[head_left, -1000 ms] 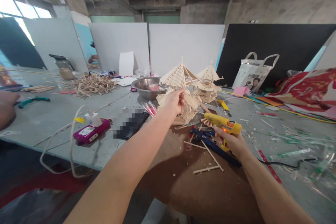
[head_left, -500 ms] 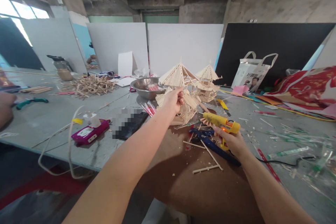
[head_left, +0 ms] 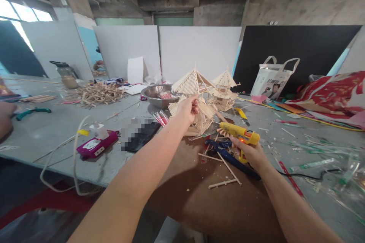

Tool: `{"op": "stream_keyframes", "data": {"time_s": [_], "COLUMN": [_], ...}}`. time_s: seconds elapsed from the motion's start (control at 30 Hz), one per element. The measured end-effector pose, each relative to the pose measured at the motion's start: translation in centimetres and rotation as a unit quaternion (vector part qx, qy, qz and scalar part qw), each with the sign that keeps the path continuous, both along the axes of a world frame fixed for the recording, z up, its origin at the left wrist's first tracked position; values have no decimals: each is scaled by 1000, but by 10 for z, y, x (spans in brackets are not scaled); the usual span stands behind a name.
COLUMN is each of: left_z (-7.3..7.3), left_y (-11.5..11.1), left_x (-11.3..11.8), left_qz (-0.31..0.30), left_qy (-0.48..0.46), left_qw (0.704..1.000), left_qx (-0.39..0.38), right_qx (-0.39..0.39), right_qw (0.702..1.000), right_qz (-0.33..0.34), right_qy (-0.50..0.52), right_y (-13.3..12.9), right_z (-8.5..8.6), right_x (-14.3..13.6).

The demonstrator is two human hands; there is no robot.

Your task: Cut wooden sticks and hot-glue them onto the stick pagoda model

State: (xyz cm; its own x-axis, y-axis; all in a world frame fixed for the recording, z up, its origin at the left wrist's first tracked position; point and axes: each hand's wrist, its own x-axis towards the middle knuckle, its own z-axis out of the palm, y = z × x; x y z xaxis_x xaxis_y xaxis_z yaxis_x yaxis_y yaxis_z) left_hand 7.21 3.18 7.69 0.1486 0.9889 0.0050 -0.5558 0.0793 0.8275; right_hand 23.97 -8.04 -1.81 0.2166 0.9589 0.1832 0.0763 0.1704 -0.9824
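Observation:
A pavilion model of thin wooden sticks (head_left: 186, 82) stands at the middle of the table, with a tiered, peaked roof. My left hand (head_left: 188, 111) is closed at its front, between the upper and lower roofs; what the fingers pinch, if anything, is too small to make out. In my right hand (head_left: 252, 153) is a yellow glue gun (head_left: 239, 133), its orange light lit and its nozzle pointing left toward the model. Blue pliers (head_left: 228, 155) lie below the gun, beside loose wooden sticks (head_left: 225, 183). Behind stands a second stick pavilion (head_left: 225, 87).
A steel bowl (head_left: 159, 100) sits behind the model. Left are a purple power strip (head_left: 98, 144), a dark tablet-like panel (head_left: 142, 136) and a pile of sticks (head_left: 99, 93). Plastic wrappers (head_left: 322, 159) litter the right; another person's hand (head_left: 6, 117) is at far left.
Almost nothing differs. The whole view has shifted very slightly; both hands keep their places, the left at the model and the right around the glue gun.

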Motion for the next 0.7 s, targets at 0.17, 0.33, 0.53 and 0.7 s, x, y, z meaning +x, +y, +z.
{"op": "stream_keyframes", "data": {"time_s": [0.17,0.33,0.53,0.7], "left_z": [0,1,3,2], "left_y": [-1,-2,-4,-3], "left_x": [0,-1,-4,-6], "left_qz": [-3,-13,-35,-49], "left_qy": [4,4,-16,-27], "left_qw": [1000,1000,999,998], "left_qx": [2,2,-1,5], "right_qx": [-2,3,5,5], "right_qw": [1000,1000,1000,1000], "right_qz": [3,4,8,10], "right_qy": [6,7,5,-2], "right_y": [0,-1,0,0], "right_z": [0,1,0,0], "right_x": [0,-1,0,1]}}
